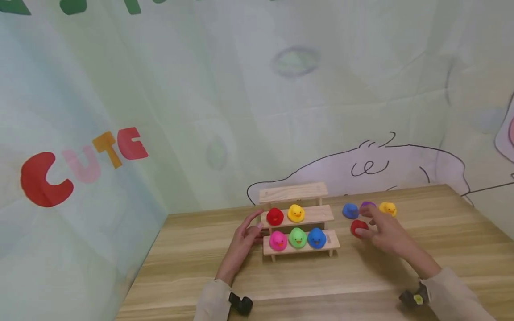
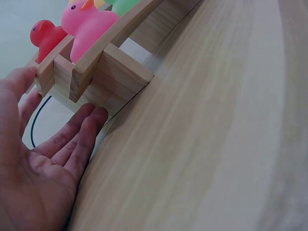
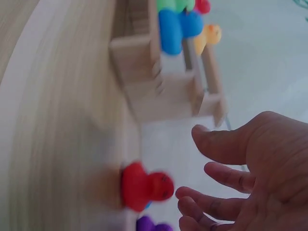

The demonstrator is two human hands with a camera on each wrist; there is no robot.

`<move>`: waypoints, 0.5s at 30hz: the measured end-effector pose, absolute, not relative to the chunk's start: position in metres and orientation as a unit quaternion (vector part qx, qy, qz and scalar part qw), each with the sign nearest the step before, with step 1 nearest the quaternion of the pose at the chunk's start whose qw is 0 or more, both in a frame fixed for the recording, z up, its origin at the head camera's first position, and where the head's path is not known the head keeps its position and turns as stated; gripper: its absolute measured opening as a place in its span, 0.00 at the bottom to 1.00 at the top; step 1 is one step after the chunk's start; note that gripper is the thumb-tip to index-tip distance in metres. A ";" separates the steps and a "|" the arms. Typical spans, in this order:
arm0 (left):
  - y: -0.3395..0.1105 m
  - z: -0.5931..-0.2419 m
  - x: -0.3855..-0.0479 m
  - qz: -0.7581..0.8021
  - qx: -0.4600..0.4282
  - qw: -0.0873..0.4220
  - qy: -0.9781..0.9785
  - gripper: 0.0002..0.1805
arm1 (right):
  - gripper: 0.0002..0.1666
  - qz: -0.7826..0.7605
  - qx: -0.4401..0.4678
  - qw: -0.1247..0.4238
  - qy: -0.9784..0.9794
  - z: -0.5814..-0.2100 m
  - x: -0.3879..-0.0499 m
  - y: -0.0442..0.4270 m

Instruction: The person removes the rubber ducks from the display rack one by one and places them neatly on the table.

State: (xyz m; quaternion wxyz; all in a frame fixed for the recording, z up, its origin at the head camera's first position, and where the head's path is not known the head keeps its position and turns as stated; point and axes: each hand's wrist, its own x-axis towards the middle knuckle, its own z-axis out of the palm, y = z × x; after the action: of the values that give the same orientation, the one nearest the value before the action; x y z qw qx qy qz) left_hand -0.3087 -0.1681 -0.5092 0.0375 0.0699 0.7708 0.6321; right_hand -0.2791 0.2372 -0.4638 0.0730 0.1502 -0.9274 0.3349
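Five ducks point(image 1: 297, 238) up on the rack point(image 1: 295, 192), top shelf bare, left hand point(image 1: 241, 240) relaxed at its end! Four ducks point(image 1: 350, 211) remain around the right hand point(image 1: 387, 232), fingers spread, gripping nothing, beside the red duck point(image 1: 356, 226). Hands well apart; open table point(image 1: 180, 263) left of the rack hand, its far edge close behind.

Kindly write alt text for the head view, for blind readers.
A person's right hand hovers by four loose toy ducks on a wooden table. Left of them, a three-step wooden stand holds five more: red and yellow on the middle step; pink, green and blue on the lowest. The left hand is at its left end.
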 end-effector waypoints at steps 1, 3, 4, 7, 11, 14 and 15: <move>-0.168 -0.508 -0.309 0.631 0.069 0.038 0.772 0.30 | 0.28 0.334 0.158 0.081 -0.926 -0.461 -0.278 0.233; -0.168 -0.507 -0.309 0.628 0.069 0.039 0.774 0.30 | 0.27 0.333 0.173 0.095 -0.922 -0.455 -0.275 0.224; -0.168 -0.506 -0.309 0.627 0.069 0.039 0.775 0.29 | 0.27 0.333 0.181 0.105 -0.919 -0.452 -0.273 0.219; -0.167 -0.505 -0.310 0.625 0.068 0.042 0.777 0.27 | 0.26 0.338 0.196 0.122 -0.912 -0.443 -0.270 0.202; -0.166 -0.506 -0.309 0.624 0.068 0.039 0.777 0.27 | 0.26 0.356 0.217 0.128 -0.900 -0.436 -0.270 0.180; -0.166 -0.507 -0.308 0.628 0.067 0.036 0.775 0.26 | 0.26 0.360 0.235 0.123 -0.895 -0.435 -0.275 0.167; -0.166 -0.507 -0.307 0.629 0.068 0.036 0.774 0.26 | 0.27 0.359 0.241 0.120 -0.894 -0.435 -0.277 0.163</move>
State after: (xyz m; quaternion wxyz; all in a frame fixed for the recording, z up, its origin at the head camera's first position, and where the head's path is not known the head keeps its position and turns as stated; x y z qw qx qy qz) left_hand -0.3072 -0.1664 -0.5070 0.0362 0.0681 0.7737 0.6289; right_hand -0.2767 0.1630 -0.4350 0.1198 0.2410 -0.8936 0.3594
